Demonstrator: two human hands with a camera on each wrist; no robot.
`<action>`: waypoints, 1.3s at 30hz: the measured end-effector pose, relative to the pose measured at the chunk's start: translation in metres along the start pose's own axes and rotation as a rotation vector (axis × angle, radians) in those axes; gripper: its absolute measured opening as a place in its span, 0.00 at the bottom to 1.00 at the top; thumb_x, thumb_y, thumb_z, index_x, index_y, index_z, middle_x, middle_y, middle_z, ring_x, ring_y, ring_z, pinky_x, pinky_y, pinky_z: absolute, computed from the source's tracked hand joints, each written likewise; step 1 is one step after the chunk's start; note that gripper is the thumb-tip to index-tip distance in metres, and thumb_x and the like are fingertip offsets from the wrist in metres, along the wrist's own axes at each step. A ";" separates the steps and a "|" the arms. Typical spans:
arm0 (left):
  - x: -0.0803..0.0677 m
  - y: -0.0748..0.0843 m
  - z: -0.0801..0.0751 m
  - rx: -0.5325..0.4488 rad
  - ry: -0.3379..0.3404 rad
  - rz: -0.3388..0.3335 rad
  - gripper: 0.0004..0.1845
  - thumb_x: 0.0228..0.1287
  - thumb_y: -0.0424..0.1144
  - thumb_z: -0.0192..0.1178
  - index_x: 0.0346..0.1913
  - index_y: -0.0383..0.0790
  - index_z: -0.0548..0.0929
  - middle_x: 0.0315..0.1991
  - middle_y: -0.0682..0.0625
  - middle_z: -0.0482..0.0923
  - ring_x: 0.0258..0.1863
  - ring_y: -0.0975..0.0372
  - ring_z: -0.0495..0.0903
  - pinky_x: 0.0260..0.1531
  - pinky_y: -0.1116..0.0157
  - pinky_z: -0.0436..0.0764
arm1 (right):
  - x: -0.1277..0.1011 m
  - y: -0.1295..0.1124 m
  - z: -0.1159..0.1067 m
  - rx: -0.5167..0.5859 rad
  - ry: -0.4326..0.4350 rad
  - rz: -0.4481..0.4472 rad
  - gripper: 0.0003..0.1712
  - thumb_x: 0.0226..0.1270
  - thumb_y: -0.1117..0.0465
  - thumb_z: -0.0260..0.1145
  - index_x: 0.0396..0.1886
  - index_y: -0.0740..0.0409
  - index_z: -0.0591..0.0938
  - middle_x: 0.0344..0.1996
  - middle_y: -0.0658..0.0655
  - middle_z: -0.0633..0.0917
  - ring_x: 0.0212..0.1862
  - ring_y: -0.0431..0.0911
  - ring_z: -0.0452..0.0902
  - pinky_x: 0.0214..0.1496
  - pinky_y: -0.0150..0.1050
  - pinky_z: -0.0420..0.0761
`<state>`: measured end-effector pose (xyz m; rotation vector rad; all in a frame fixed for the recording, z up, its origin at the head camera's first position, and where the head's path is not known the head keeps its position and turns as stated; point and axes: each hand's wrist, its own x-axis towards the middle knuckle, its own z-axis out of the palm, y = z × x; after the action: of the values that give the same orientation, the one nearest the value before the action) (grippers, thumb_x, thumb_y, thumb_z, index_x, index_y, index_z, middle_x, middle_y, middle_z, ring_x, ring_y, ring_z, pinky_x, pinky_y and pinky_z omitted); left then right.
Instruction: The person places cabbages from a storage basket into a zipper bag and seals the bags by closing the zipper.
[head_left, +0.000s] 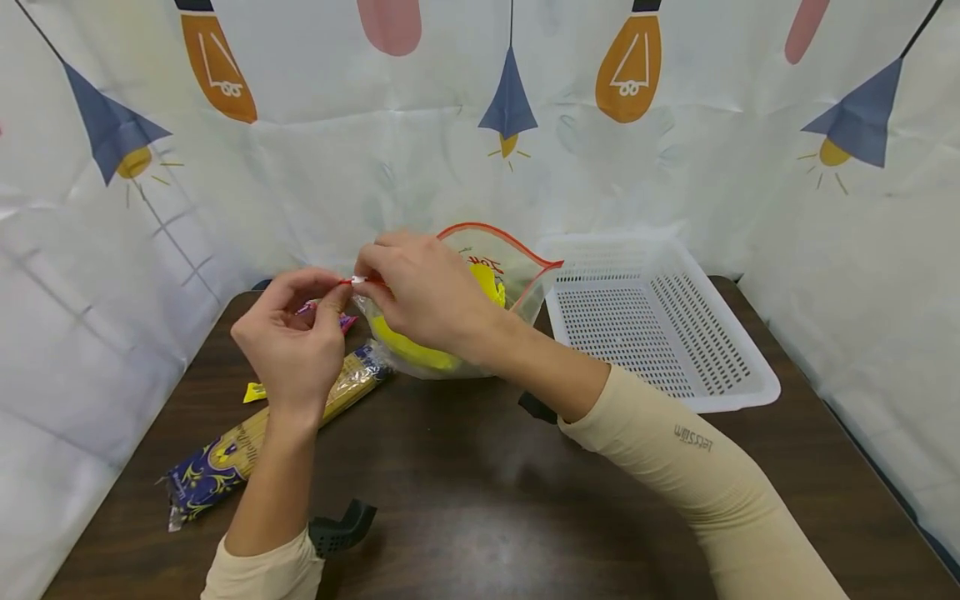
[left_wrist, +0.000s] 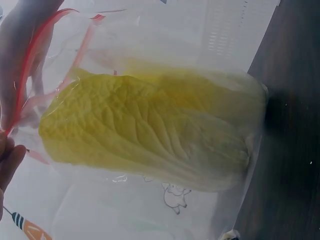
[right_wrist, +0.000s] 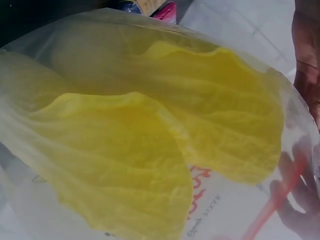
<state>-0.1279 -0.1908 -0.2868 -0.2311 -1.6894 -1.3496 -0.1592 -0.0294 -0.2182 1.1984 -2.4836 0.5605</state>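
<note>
A clear zip bag (head_left: 525, 302) with a red zip along its mouth stands on the table, its right end gaping. Yellow-green cabbage leaves (left_wrist: 145, 120) are inside; the right wrist view shows the broad leaves (right_wrist: 120, 150) through the plastic. At the mouth's left corner, my left hand (head_left: 300, 342) pinches the red zip between thumb and forefinger. Right beside it, my right hand (head_left: 431, 292) pinches the zip near a small white piece (head_left: 358, 280), possibly a slider. The right hand and forearm hide part of the bag in the head view.
A white perforated basket (head_left: 750, 367) sits behind and right of the bag. To the left lies a long pack of spaghetti (head_left: 225, 458), with a small yellow wrapper (head_left: 255, 392) and a pink packet (head_left: 347, 322) near it. Dark wooden table (head_left: 480, 492); a patterned curtain hangs behind.
</note>
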 end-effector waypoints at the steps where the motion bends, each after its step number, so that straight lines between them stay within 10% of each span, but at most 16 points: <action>1: -0.001 0.000 0.001 0.015 0.003 0.007 0.05 0.61 0.26 0.72 0.36 0.25 0.88 0.31 0.56 0.86 0.28 0.66 0.86 0.28 0.75 0.83 | -0.001 -0.001 0.001 -0.017 0.012 -0.004 0.09 0.78 0.54 0.64 0.45 0.51 0.87 0.40 0.47 0.87 0.42 0.41 0.81 0.44 0.32 0.78; 10: -0.003 0.000 0.004 0.040 0.046 0.065 0.04 0.59 0.19 0.62 0.30 0.24 0.86 0.27 0.57 0.82 0.24 0.67 0.83 0.28 0.76 0.82 | -0.013 -0.005 0.006 -0.124 0.065 -0.011 0.07 0.77 0.56 0.62 0.41 0.48 0.85 0.38 0.45 0.85 0.40 0.40 0.80 0.38 0.36 0.77; 18: -0.004 -0.002 0.004 0.040 0.100 -0.028 0.08 0.56 0.16 0.56 0.28 0.24 0.85 0.25 0.58 0.82 0.21 0.66 0.80 0.26 0.75 0.80 | -0.030 0.007 0.000 -0.148 0.061 0.018 0.06 0.77 0.56 0.61 0.39 0.47 0.84 0.36 0.44 0.83 0.41 0.40 0.80 0.39 0.39 0.74; 39: 0.002 -0.005 0.004 -0.097 0.176 -0.041 0.04 0.54 0.13 0.57 0.26 0.17 0.82 0.22 0.54 0.81 0.19 0.63 0.75 0.23 0.72 0.76 | -0.088 0.073 -0.038 0.000 0.210 0.161 0.02 0.71 0.59 0.69 0.39 0.50 0.88 0.35 0.48 0.87 0.41 0.48 0.83 0.35 0.46 0.81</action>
<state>-0.1348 -0.1899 -0.2885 -0.1299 -1.4918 -1.4408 -0.1604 0.0893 -0.2393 0.8941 -2.4113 0.6908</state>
